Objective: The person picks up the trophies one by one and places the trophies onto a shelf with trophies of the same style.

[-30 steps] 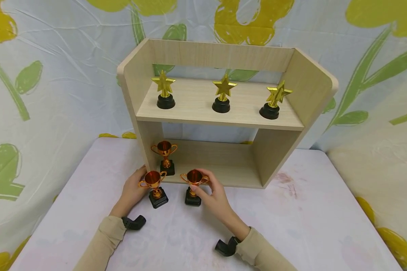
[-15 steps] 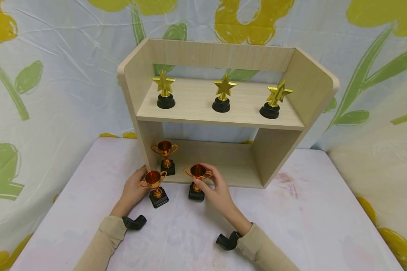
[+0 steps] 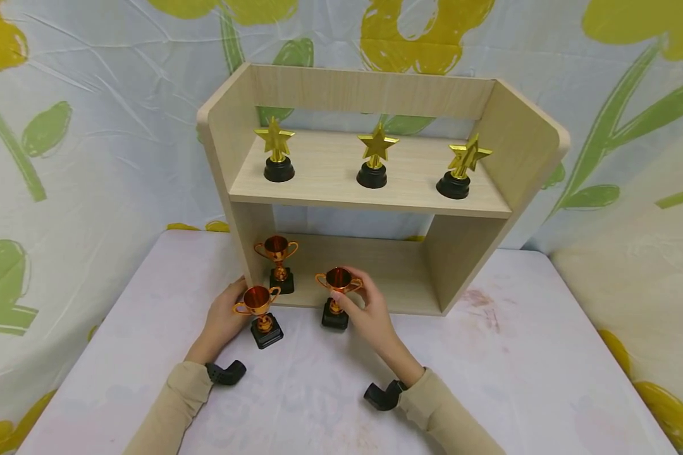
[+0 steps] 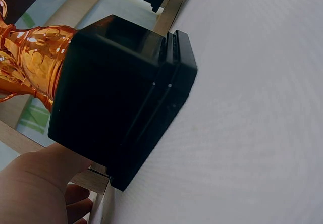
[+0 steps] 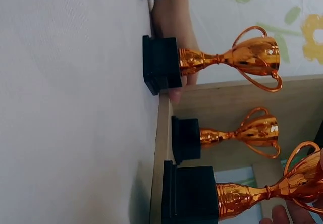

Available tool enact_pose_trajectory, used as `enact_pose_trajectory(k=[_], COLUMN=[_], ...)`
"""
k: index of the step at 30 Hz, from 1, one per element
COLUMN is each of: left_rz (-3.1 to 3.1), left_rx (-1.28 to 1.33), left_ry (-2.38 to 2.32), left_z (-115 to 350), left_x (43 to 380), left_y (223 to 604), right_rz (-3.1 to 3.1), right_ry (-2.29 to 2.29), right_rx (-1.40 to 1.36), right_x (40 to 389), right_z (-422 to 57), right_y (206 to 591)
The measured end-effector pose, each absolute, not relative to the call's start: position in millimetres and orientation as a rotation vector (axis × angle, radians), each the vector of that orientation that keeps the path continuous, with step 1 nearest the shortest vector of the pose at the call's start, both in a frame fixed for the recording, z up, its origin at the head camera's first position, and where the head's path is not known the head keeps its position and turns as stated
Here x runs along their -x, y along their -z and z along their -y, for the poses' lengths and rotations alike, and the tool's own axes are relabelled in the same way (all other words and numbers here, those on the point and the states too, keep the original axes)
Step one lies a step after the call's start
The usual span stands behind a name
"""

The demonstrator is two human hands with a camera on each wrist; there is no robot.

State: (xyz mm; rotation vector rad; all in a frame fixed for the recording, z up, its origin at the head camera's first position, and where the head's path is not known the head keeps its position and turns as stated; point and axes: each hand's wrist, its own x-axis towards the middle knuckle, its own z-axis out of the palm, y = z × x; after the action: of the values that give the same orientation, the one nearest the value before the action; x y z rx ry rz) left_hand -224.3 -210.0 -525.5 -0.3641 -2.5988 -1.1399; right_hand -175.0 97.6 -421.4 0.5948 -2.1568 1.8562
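Observation:
My right hand (image 3: 372, 316) grips a copper-coloured trophy cup (image 3: 334, 315) by its bowl, thumb in front, upright at the front edge of the shelf's lower level. In the right wrist view the held trophy's black base (image 5: 192, 193) overlaps that edge. My left hand (image 3: 222, 321) rests at the shelf's left side panel, its thumb and fingers on either side of the panel's front edge. A second copper trophy cup (image 3: 267, 332) stands on the table right before the left hand, hiding its fingers in the head view. A third (image 3: 281, 280) stands inside the lower left corner.
The pale wooden two-level shelf (image 3: 370, 208) stands at the back of the table (image 3: 489, 379). On its upper level are three gold star trophies, at left (image 3: 277, 167), middle (image 3: 372, 175) and right (image 3: 454, 185). A flower-patterned cloth (image 3: 119, 126) hangs behind.
My right hand has carried its trophy cup a little to the right and away from me, to the shelf's lower front edge. My left hand and the other trophies have stayed put.

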Motion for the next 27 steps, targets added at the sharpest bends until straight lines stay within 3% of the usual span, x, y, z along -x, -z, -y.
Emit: enact_pose_trajectory(k=[27], left_rz=[2.586], left_rx=[0.376], left_ry=[1.117], left_z=[210], left_x=[224], left_y=[526], right_rz=[2.092], right_ry=[-1.806], right_rx=[-0.615], right_x=[193], right_z=[-107], right_y=[416])
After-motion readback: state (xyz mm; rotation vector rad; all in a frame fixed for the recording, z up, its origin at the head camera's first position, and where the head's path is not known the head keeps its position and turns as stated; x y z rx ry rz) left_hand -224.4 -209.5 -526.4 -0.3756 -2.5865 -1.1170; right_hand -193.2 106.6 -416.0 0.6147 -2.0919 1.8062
